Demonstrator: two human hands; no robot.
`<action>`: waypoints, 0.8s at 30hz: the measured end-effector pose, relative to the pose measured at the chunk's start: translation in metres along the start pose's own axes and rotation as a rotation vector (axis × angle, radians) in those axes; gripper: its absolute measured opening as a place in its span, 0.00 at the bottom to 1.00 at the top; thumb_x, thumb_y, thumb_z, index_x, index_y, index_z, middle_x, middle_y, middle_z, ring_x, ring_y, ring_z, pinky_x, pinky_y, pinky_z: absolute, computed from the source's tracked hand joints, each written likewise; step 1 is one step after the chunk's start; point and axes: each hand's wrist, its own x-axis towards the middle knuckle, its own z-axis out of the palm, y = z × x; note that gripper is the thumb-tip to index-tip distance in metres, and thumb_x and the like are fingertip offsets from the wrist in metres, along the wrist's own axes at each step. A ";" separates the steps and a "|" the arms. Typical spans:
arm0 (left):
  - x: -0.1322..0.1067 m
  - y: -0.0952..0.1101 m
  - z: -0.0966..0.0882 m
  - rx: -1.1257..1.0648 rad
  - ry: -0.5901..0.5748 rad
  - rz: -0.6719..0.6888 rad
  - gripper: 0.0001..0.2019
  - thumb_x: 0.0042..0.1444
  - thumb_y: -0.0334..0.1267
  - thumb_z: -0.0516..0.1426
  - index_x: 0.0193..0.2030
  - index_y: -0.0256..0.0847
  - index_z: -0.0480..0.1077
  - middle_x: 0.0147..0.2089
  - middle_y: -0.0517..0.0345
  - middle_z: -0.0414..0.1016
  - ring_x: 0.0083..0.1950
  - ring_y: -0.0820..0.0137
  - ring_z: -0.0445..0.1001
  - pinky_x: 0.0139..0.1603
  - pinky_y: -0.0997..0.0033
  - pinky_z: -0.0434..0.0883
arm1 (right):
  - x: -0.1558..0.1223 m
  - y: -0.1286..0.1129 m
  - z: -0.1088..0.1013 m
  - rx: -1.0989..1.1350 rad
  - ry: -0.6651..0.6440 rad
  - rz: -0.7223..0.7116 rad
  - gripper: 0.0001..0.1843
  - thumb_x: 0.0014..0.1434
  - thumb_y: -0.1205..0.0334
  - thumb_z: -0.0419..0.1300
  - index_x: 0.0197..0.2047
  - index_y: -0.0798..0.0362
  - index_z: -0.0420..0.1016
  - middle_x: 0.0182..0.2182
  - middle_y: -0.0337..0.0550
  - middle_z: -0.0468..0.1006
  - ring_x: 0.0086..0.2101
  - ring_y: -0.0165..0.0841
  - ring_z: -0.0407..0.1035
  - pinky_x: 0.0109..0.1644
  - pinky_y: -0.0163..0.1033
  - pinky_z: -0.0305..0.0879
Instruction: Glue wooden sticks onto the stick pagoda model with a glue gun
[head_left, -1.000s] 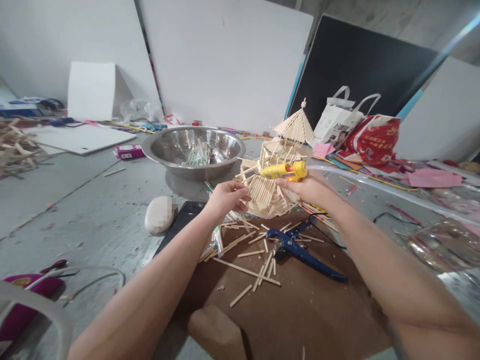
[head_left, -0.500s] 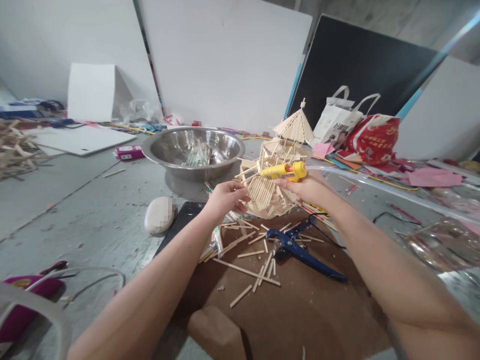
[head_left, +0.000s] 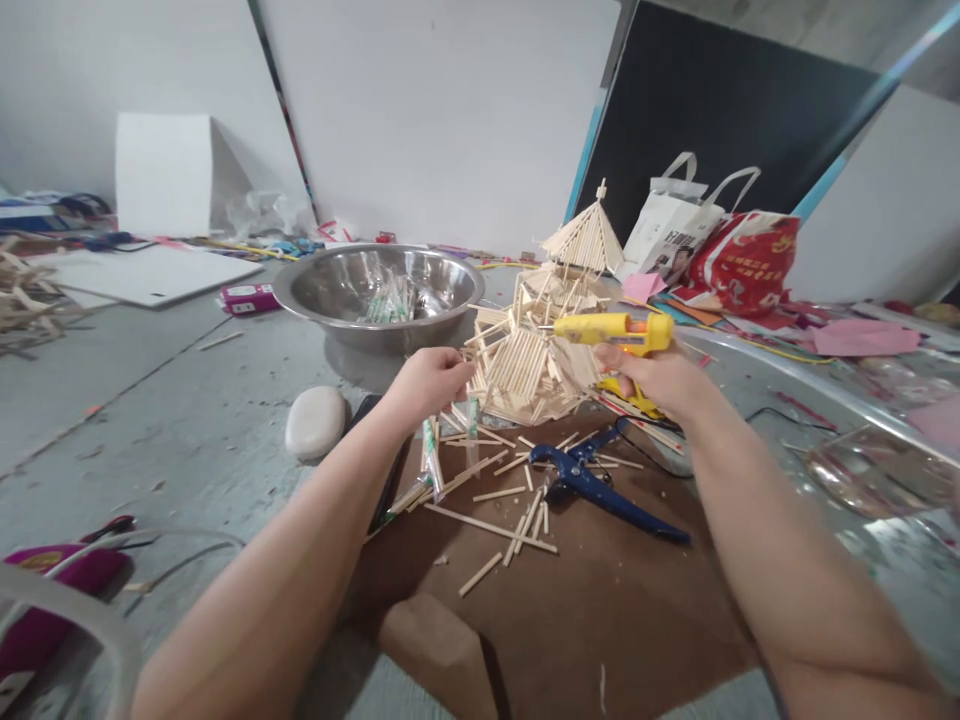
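A tiered pagoda-like model [head_left: 529, 365] built of pale wooden sticks stands in the middle, with a pointed roof on top. My right hand [head_left: 656, 378] is wrapped round a yellow hot glue gun [head_left: 592, 327], its nozzle pointing left across the model's middle tier. At the model's left side is my left hand [head_left: 433, 382], fingers pressed together; what they hold, if anything, I cannot make out. Several loose wooden sticks [head_left: 501, 494] lie scattered in front of the model. Close to them rests a blue-handled cutter [head_left: 600, 490].
A steel basin [head_left: 300, 300] holding plastic-wrapped sticks stands behind my left hand. A white rounded case [head_left: 315, 424] lies on the floor to the left. Brown board [head_left: 615, 620] spreads in front. Red and white bags [head_left: 742, 265] stand at back right.
My right hand has drawn the glue gun to the right, so its nozzle is further from the model's left edge. My left hand has shifted slightly left, its fingers closer together.
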 end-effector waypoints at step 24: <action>-0.062 0.029 0.064 0.850 -0.700 0.409 0.10 0.43 0.32 0.51 0.30 0.39 0.71 0.30 0.48 0.74 0.33 0.63 0.72 0.33 0.67 0.65 | -0.033 0.006 -0.031 0.483 -0.018 -0.039 0.14 0.42 0.49 0.61 0.23 0.52 0.69 0.21 0.38 0.71 0.16 0.25 0.61 0.20 0.35 0.59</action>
